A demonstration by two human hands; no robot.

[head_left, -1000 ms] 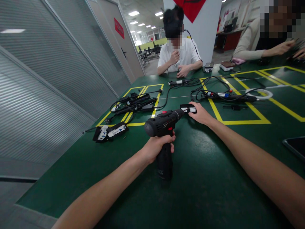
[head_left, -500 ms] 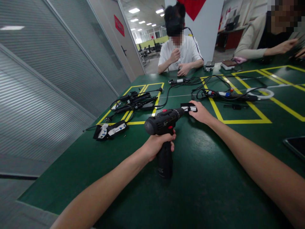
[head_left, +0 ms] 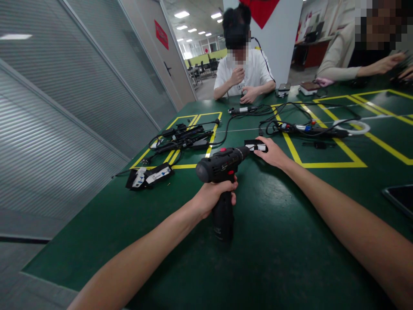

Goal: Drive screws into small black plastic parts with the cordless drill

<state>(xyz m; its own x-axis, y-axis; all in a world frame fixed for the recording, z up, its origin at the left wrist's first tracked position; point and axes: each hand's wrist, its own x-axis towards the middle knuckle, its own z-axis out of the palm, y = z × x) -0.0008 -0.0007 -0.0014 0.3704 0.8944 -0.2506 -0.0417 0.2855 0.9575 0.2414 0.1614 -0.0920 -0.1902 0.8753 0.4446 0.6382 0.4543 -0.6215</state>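
My left hand [head_left: 214,198] is wrapped round the grip of a black cordless drill [head_left: 222,165] with red buttons. The drill's chuck points away and to the right, its tip at a small black-and-white part [head_left: 256,145] on the table. My right hand [head_left: 271,151] is closed on that part's right end, thumb in front and fingers behind. Whether the drill's bit touches the part, I cannot tell. A similar open casing piece, white inside a black shell [head_left: 158,173], lies to the left with blue bits on it.
The green table [head_left: 129,241] carries yellow tape rectangles. Black cabled tools [head_left: 183,137] are heaped at left; another cabled tool [head_left: 306,128] and a white ring [head_left: 358,126] lie at right. A phone-like slab [head_left: 398,198] rests near the right edge. Two people sit across the table.
My hands, the drill and the black-and-white part stay practically in place. The view has shifted very slightly.
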